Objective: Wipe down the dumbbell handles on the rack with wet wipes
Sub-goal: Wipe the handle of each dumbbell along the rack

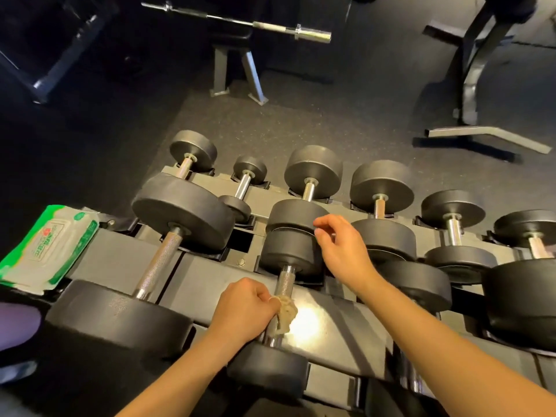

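Note:
A tiered dark rack (198, 275) carries several black dumbbells with chrome handles. My left hand (245, 308) is closed around a crumpled, soiled wet wipe (287, 316), pressing it against the lower part of the middle dumbbell's handle (285, 281) on the near tier. My right hand (343, 251) hovers over that dumbbell's far head (290, 251), fingers loosely curled and holding nothing. A green and white wet wipe pack (49, 251) lies on the rack's left end. A larger dumbbell's knurled handle (159, 263) runs to the left of my left hand.
Dark rubber floor lies beyond the rack. A barbell (237, 22) rests on a bench stand at the back centre. Metal frame legs (478, 127) stand at the back right, another frame at the back left. Several more dumbbells fill the far tier and the right side.

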Motion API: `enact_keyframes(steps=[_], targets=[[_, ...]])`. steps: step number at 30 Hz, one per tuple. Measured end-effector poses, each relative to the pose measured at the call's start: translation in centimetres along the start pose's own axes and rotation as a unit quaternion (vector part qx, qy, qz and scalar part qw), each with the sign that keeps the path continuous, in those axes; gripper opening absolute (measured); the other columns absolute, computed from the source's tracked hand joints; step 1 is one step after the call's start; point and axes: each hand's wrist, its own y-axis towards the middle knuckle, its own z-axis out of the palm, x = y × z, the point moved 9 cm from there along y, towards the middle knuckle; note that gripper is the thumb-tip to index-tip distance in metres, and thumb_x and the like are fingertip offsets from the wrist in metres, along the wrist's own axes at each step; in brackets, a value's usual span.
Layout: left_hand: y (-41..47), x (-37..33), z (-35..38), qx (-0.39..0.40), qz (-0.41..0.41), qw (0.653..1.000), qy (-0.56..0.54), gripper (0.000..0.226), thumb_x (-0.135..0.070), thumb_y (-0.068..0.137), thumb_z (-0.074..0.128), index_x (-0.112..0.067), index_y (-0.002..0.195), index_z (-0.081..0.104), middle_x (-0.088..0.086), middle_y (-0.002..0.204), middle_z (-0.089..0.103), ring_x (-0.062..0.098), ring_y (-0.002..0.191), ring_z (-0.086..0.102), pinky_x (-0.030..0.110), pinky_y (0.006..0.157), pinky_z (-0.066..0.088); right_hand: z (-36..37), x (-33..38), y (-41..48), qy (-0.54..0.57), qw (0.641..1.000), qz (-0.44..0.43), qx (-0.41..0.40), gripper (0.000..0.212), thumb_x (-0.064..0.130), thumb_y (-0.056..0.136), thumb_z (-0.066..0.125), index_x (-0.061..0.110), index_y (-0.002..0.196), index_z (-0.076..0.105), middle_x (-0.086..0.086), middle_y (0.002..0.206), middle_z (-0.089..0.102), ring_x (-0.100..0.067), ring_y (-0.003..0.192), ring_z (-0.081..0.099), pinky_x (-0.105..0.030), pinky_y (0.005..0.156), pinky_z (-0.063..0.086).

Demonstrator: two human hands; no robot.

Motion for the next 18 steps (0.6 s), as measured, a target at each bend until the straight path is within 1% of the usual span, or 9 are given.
enact_keyframes(steps=[2,4,6,9,11,13,15,16,18], targets=[[0.3,0.2,-0.1,-0.011,-0.007,0.999,-0.038,0.027,-0.021,0.088,0.072,-0.021,0.06,0.071,-0.006,0.059,0.067,0.005,0.056,0.061,0.023,0.055,0.05,2.5,-0.7,1.3,0.056,0.995,0.033,0.074,0.023,0.025,0.107,0.046,0.021,0.117,0.066,0.007,0.11,0.063,-0.011,0.103,0.059,-0.022,0.085,0.045],[0.4,-0.1,-0.3,-0.029,-0.01,0.996,-0.079,0.028,-0.02,0.091,0.069,-0.024,0.064,0.073,-0.008,0.061,0.067,0.003,0.057,0.061,0.017,0.054,0.045,4.6,-1.4,1.3,0.098,0.988,0.051,0.109,0.03,0.029,0.109,0.039,0.02,0.109,0.067,0.003,0.104,0.065,-0.015,0.101,0.061,-0.027,0.086,0.048],[0.7,-0.8,-0.5,-0.062,0.0,0.991,-0.116,0.024,-0.021,0.094,0.067,-0.026,0.072,0.075,-0.01,0.061,0.067,0.002,0.058,0.061,0.014,0.055,0.044,5.5,-1.9,1.0,0.119,0.986,0.041,0.107,0.036,0.03,0.111,0.035,0.016,0.103,0.067,-0.002,0.102,0.065,-0.017,0.098,0.061,-0.035,0.09,0.051],[1.4,-2.2,-0.9,-0.127,0.021,0.983,-0.127,0.017,-0.027,0.095,0.07,-0.028,0.078,0.074,-0.011,0.063,0.066,0.002,0.064,0.064,0.017,0.06,0.049,5.4,-2.2,1.0,0.135,0.985,0.03,0.099,0.036,0.028,0.111,0.034,0.014,0.104,0.067,-0.002,0.104,0.065,-0.012,0.097,0.06,-0.035,0.093,0.05],[1.8,-2.9,-1.0,-0.158,0.033,0.982,-0.095,0.013,-0.032,0.093,0.073,-0.028,0.081,0.073,-0.013,0.066,0.066,0.0,0.068,0.064,0.009,0.062,0.046,5.5,-2.3,1.1,0.141,0.985,0.027,0.098,0.036,0.03,0.111,0.034,0.016,0.105,0.066,0.0,0.104,0.065,-0.01,0.098,0.06,-0.035,0.093,0.051],[2.3,-3.6,-0.3,-0.143,0.045,0.989,-0.021,0.016,-0.042,0.091,0.074,-0.026,0.086,0.074,-0.016,0.071,0.066,-0.001,0.067,0.061,0.007,0.06,0.039,5.6,-2.3,1.0,0.152,0.983,0.024,0.096,0.035,0.031,0.111,0.034,0.019,0.106,0.066,0.002,0.104,0.065,-0.01,0.099,0.06,-0.036,0.094,0.051],[2.9,-3.7,1.0,-0.101,0.044,0.993,0.042,0.025,-0.049,0.092,0.07,-0.025,0.092,0.075,-0.012,0.078,0.068,0.003,0.069,0.062,0.009,0.06,0.036,5.6,-2.5,0.9,0.156,0.983,0.022,0.091,0.034,0.032,0.111,0.034,0.02,0.106,0.065,0.002,0.105,0.064,-0.012,0.1,0.06,-0.038,0.094,0.052],[3.1,-3.6,1.3,-0.092,0.034,0.994,0.044,0.027,-0.049,0.092,0.069,-0.023,0.09,0.076,-0.009,0.077,0.068,0.006,0.069,0.061,0.009,0.059,0.034,5.6,-2.5,0.8,0.156,0.984,0.02,0.088,0.034,0.031,0.111,0.034,0.019,0.107,0.065,0.001,0.105,0.064,-0.013,0.1,0.06,-0.039,0.094,0.052],[3.1,-3.0,1.4,-0.093,0.012,0.995,-0.025,0.028,-0.043,0.093,0.07,-0.02,0.078,0.074,-0.008,0.067,0.064,0.009,0.063,0.059,0.009,0.054,0.034,5.6,-2.4,0.8,0.155,0.984,0.016,0.084,0.035,0.032,0.111,0.033,0.017,0.106,0.065,0.0,0.105,0.063,-0.013,0.1,0.06,-0.041,0.094,0.052]])
